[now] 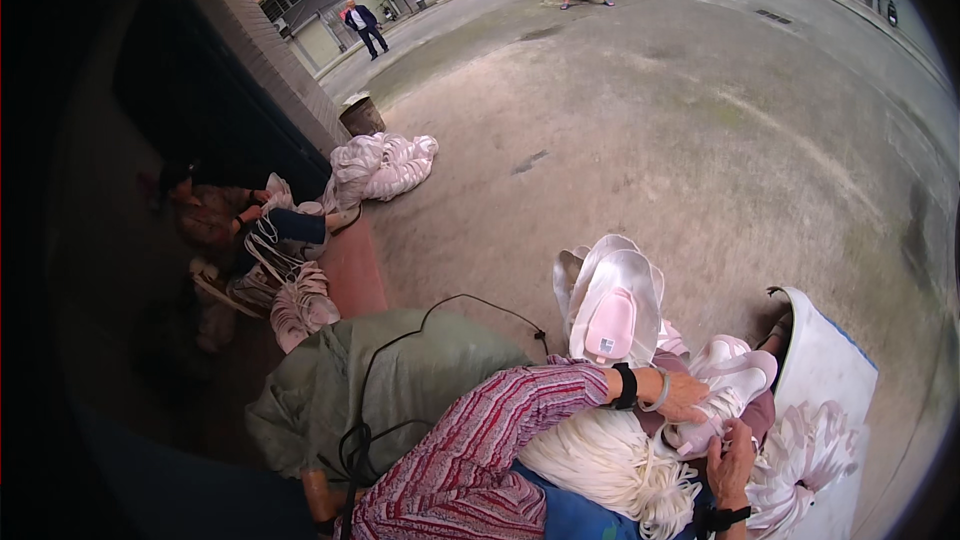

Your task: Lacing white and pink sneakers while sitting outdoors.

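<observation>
A white and pink shoe upper (728,395) rests on my lap, low at the right of the head view. My left hand (683,397) lies over its near left side, with fingers bent onto it. Against its lower edge, my right hand (733,465) has curled fingers gripping the material; the fingertips are partly hidden. A thick bundle of white shoelaces (590,450) lies across my lap under the left forearm. Beyond my left hand stands a stack of white and pink shoe uppers (612,325). More pink and white uppers (805,455) are bunched right of my right hand.
A white board (835,340) curves up at the right. To the left are a green-grey cloth sack (400,360) and a black cord (440,300). A co-worker (215,210) sits by a doorway handling laces, near a pink-white pile (380,165). Two people are farther off.
</observation>
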Demonstrator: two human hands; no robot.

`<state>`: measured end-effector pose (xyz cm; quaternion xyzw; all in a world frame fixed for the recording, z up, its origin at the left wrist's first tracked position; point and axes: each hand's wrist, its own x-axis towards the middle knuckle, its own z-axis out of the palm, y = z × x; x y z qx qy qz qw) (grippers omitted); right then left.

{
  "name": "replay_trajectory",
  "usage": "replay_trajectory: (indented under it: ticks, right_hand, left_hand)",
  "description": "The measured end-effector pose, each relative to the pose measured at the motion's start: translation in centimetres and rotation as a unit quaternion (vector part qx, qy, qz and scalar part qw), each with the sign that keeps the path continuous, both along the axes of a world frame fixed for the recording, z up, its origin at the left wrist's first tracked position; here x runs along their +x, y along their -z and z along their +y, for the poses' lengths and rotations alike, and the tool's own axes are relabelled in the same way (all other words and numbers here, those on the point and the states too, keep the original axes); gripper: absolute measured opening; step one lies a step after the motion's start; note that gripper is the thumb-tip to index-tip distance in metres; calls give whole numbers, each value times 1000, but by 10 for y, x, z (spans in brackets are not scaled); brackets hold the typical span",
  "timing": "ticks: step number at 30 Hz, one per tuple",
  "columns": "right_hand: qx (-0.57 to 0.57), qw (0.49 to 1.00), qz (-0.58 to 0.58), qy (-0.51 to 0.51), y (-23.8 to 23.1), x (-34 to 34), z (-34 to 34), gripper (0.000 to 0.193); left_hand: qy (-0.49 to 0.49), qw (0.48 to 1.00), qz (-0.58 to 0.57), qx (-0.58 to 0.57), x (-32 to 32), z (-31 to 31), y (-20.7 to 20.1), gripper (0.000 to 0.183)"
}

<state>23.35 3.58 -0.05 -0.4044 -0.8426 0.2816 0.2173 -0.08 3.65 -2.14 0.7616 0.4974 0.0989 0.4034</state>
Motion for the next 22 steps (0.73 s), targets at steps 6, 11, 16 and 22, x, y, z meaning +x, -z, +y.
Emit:
replay_trajectory:
  ticks: [6,11,16,22]
  right_hand:
    - [-36,999,-3,11,6,3,-2,34]
    - [-33,999,10,29,4,-1,-5,35]
    - [-26,997,39,61,9,-1,-6,34]
    - [-68,991,-114,3,4,7,0,35]
  left_hand:
    - [-3,999,-15,-30,-2,4,7,49]
    - [-10,999,-1,-32,-3,2,7,48]
    - [-12,1000,-7,-18,-2,2,11,46]
    - [-6,998,-4,-67,-6,6,3,52]
